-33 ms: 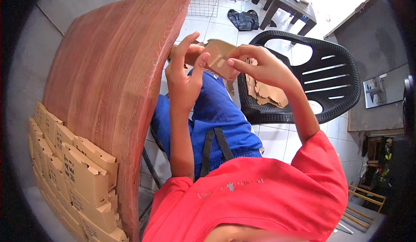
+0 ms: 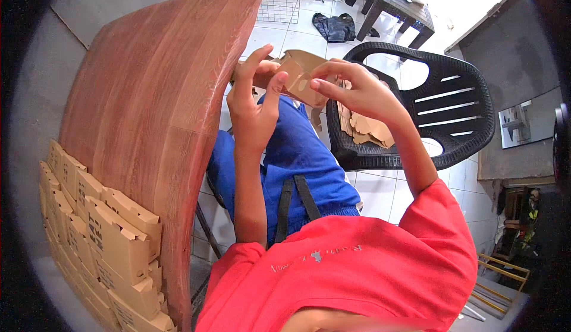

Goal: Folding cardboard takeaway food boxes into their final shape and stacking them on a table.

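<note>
Between my hands, above my lap, is a partly folded brown cardboard box (image 2: 299,75) with flaps and a small slot. My left hand (image 2: 254,109) grips its left side, thumb on the near side and fingers curled around the far side. On the right, my right hand (image 2: 360,94) pinches the box's panel between thumb and fingers. Flat brown cardboard pieces (image 2: 372,131) lie in a pile on the seat of the black plastic chair (image 2: 452,103), just beyond my right wrist. The box's underside is hidden.
A wood-patterned table (image 2: 148,82) stands at my left, its edge close to my left hand. Rows of folded cardboard boxes (image 2: 116,228) are stacked at its near end. A black plastic bag (image 2: 334,27), wire rack (image 2: 279,2) and dark small table (image 2: 399,5) are farther off.
The cardboard box has tilted slightly, its far edge a little higher. My right fingers have shifted slightly left along it; my left hand stays nearly still.
</note>
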Demonstrator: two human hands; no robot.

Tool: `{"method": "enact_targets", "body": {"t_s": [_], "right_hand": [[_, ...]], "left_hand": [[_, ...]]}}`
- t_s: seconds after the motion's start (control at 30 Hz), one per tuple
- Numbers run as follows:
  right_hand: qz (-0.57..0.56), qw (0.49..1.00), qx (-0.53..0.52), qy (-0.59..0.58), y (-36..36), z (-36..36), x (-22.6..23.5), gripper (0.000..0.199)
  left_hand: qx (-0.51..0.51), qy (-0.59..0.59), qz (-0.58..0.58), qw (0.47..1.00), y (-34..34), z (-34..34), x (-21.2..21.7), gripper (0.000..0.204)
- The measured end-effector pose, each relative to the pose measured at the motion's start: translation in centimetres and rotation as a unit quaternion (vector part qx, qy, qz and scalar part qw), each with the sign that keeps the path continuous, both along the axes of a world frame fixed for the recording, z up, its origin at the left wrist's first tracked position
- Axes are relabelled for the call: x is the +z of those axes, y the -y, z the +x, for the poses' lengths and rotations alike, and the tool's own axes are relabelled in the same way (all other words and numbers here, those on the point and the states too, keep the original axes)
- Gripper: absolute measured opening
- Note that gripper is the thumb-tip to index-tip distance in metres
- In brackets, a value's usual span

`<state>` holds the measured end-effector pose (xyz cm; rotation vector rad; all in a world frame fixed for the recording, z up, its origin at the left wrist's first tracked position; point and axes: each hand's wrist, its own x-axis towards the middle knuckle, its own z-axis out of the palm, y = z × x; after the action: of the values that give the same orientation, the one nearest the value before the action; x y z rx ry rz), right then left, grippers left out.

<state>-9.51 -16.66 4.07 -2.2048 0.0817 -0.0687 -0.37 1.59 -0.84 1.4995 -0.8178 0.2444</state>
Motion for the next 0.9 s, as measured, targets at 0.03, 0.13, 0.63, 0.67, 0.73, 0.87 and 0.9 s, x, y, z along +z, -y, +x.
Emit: {"method": "enact_targets", "body": {"t_s": [0.03,0.13,0.63,0.67,0.73,0.87,0.9], "right_hand": [[0.001,1.000,-0.001,0.001,0.0,0.1,-0.1,0.035],[-0.066,0.997,-0.023,0.012,0.1,0.3,-0.4,0.031],[-0.038,0.961,-0.105,0.255,-0.8,-1.1,-0.1,0.023],[-0.078,0.948,-0.087,0.295,-0.5,-1.0,-0.7,0.023],[-0.133,0.927,-0.063,0.344,-0.4,-1.0,-0.9,0.020],[-0.196,0.904,-0.025,0.379,-0.3,-1.1,-0.8,0.016],[-0.196,0.905,-0.021,0.377,-0.3,-1.1,-0.7,0.016]], "left_hand": [[0.033,0.030,-0.043,0.998,0.4,-0.1,-0.2,0.042],[0.043,0.022,-0.057,0.997,1.2,-0.7,-0.6,0.040],[-0.082,-0.141,-0.045,0.986,1.1,-1.2,0.8,0.072],[-0.090,-0.153,-0.052,0.983,1.1,-1.3,0.8,0.072],[-0.103,-0.164,-0.053,0.980,0.9,-1.6,1.3,0.071],[-0.166,-0.239,-0.042,0.956,0.5,-1.5,1.7,0.069],[-0.163,-0.241,-0.045,0.956,0.3,-1.5,1.8,0.069]]}}
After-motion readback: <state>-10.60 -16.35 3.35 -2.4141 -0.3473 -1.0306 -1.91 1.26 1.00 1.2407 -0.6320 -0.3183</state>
